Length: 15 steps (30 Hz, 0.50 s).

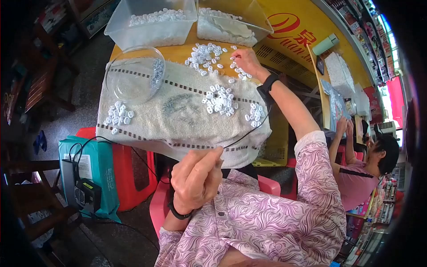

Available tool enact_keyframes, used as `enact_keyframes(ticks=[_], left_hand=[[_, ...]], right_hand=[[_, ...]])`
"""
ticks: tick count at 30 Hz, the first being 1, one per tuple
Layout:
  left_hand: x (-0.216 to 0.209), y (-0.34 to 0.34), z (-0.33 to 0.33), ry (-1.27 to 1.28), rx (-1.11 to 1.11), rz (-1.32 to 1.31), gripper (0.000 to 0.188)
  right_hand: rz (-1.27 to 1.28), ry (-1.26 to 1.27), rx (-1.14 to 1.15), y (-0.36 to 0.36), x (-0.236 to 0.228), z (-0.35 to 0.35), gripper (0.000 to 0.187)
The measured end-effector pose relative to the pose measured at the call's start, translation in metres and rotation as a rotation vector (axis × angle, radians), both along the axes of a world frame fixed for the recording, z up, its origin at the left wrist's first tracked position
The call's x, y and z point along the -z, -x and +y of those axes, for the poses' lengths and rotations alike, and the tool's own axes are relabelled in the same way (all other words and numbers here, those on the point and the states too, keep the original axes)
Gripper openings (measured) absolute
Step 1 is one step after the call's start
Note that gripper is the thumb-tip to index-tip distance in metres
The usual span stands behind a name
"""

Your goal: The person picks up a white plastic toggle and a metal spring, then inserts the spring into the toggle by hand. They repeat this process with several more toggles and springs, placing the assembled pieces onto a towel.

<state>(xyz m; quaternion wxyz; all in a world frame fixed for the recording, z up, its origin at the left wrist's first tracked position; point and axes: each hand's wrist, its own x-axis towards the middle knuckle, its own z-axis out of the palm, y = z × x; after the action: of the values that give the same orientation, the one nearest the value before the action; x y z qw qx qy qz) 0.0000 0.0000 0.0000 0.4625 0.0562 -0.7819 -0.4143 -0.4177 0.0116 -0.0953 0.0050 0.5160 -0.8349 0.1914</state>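
Right fingers (240, 53) beside white pieces (205, 56)

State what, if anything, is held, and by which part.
The right hand seems to pinch a small white piece; which part is unclear. Whether the left hand holds anything can't be told.

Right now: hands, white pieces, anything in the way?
Right hand at upper white pieces, hold unclear. Left hand raised, hold unclear. Black cord passes over towel.

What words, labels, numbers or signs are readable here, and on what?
Red lettering on the yellow surface: large and legible, wording withheld.
White label on the teal bag: too small to read.
White pieces: dark marks, too small to make out.
Shelf goods at upper right: too blurred to read.
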Motion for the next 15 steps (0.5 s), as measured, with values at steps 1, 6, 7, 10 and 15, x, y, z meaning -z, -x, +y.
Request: enact_keyframes(ticks=[1,6,7,10,15], left_hand=[[0.002,0.001,-0.001,0.002,-0.001,-0.001,0.036],[0.023,0.012,0.016,-0.030,-0.021,0.008,0.036],[0.027,0.014,0.018,-0.033,-0.016,0.007,0.036],[0.040,0.015,0.023,-0.056,-0.029,-0.026,0.030],[0.057,0.021,0.036,-0.103,0.003,-0.058,0.028]], right_hand=[[-0.204,0.027,0.057,-0.013,-0.018,0.004,0.020],[-0.706,0.071,0.096,-0.057,-0.054,0.057,0.020],[-0.706,0.070,0.102,-0.068,-0.056,0.065,0.020],[-0.822,0.031,0.029,-0.101,-0.057,0.081,0.020],[-0.855,0.073,-0.001,-0.128,-0.050,0.087,0.020]])
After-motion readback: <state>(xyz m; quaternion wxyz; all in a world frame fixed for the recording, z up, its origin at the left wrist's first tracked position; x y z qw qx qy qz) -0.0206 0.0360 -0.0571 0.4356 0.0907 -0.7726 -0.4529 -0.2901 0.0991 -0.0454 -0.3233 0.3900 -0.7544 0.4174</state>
